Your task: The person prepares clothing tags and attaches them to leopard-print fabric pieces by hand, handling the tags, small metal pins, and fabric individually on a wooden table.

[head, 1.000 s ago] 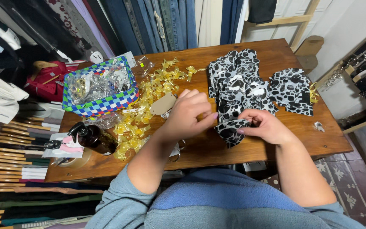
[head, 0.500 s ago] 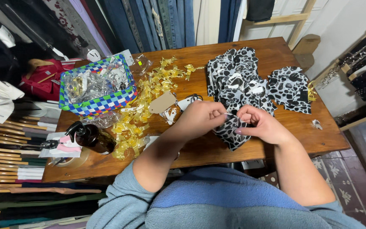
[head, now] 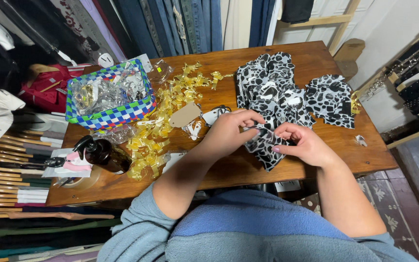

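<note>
We see both hands meeting over the near middle of the wooden counter, closed on one black-and-white spotted fabric piece. The left hand comes in from the left with its fingers curled and pinched on the upper left edge of the piece. The right hand comes from the right, its fingers bent inward and gripping the opposite edge. Neither hand is spread open; each is closed on the cloth, though what the fingertips pinch beneath the fabric is hidden from us.

The piece lies directly between the two sets of fingers, so neither hand is nearer: both touch it. Its long axis runs from the upper part, held between the hands, down toward the person's body, and its lower point hangs toward the near edge of the counter. It seems raised at the top and resting on the wood at the bottom, but we cannot tell this for certain.

Just beyond the hands, away from the body, sits the heap of matching spotted fabric pieces, with a smaller stack to its right. To the left of the left hand lie a tan paper tag, a scatter of gold ribbon bows, a brown spray bottle and a blue-and-green checked basket of clear packets.
</note>
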